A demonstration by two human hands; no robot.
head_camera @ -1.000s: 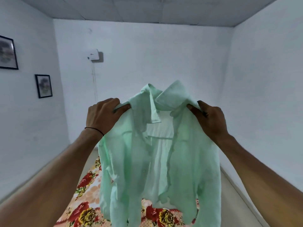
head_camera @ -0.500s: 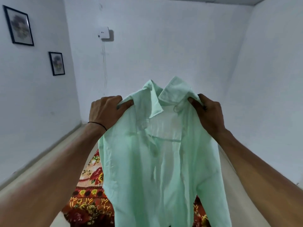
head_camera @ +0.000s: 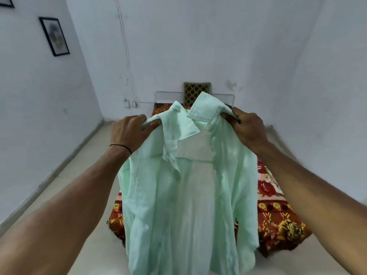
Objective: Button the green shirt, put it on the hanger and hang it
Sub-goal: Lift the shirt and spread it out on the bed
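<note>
Both hands hold the green shirt up in the air in front of the person, over the near end of a bed; the left hand grips the shoulder seam just beside the collar, its fingers curled round a fold of cloth, and the right hand pinches the opposite shoulder in the same way, thumb on the near side; the shirt hangs from these two grips with its front plackets apart, unbuttoned, so that the inside of the back panel shows down the middle; the collar stands up between the hands, one point turned down towards the left; the lower hem runs out of the bottom of the view; a thin black band circles the left wrist; behind the shirt lies a red floral bedspread, showing on both sides of the cloth; at the far end of the bed a dark patterned cushion leans against the white back wall; pale floor runs along the left of the bed; a black-framed picture hangs on the left wall, and the corner of a second frame shows at the top left edge
</note>
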